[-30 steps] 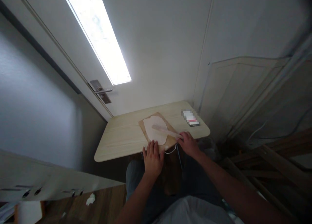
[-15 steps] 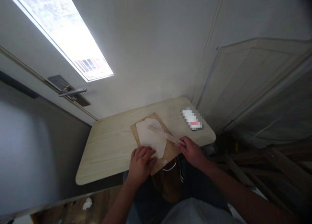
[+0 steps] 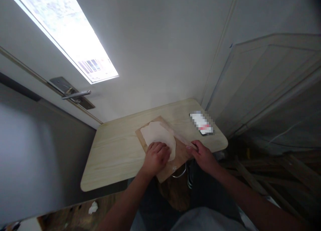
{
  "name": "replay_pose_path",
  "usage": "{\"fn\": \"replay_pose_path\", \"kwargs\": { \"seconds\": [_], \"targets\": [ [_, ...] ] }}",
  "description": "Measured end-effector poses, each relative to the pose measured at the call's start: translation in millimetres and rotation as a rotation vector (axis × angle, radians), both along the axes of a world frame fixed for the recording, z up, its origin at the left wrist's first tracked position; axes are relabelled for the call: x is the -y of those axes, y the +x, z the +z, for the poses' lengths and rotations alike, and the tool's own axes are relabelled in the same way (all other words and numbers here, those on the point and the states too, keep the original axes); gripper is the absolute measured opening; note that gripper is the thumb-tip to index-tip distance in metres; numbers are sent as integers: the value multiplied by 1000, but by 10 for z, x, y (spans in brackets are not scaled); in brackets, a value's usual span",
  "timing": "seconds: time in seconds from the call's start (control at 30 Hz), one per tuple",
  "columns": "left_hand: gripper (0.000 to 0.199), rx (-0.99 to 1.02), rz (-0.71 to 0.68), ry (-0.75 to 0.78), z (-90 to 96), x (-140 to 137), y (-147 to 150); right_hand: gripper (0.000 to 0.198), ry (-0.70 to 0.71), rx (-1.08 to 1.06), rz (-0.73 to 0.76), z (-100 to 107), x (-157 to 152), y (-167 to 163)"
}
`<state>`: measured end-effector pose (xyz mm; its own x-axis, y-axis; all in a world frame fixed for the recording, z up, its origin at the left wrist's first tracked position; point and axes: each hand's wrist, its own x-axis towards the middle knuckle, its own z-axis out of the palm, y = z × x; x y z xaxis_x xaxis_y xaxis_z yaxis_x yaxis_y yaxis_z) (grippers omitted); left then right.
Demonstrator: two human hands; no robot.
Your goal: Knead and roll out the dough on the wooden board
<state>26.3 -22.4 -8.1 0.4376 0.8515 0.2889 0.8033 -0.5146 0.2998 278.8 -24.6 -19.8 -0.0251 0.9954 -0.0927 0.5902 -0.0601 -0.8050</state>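
Got the right hand [image 3: 202, 155] wrapped snugly round a pale flat stick [image 3: 182, 138], at roughly 3 o'clock of the pale sheet [image 3: 156, 131] on the brown board [image 3: 182, 154]. Got the left hand [image 3: 157, 154] half-curled over the sheet's 6 o'clock side, can't tell if gripping anything.

A person seated at a pale wooden table [image 3: 107, 154] rests the left hand [image 3: 156, 155], fingers bent, on a thin, pale sheet [image 3: 155, 131] spread over a brown board [image 3: 181, 157] — the board's nearest corner jutting past the table's near edge. The right hand [image 3: 202, 155] grips the near end of a long, pale, flat tool [image 3: 182, 137], angled along the sheet's right side. A flat, pixel-masked object [image 3: 202, 122] lies by the table's right edge; a door [image 3: 150, 63] with a metal handle [image 3: 76, 94] stands behind the far edge.
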Motion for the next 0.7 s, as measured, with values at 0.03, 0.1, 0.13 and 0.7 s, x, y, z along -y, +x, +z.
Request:
{"fn": "replay_pose_path", "kwargs": {
  "seconds": [0.03, 0.1, 0.13, 0.7],
  "targets": [
    [27, 22, 71, 5, 3, -150, -52, 37, 11, -13, -18, 1, 21, 8],
    [31, 45, 247, 25, 1, -505, -158, 37, 25, -31, -46, 5, 71, 20],
    [37, 30, 316, 13, -3, -688, -204, 38, 24, -37, -57, 6, 96, 23],
    [41, -30, 368, -35, -92, -1003, -443, 40, -50, -14, 9, 13, 138, 19]
  ]
}}
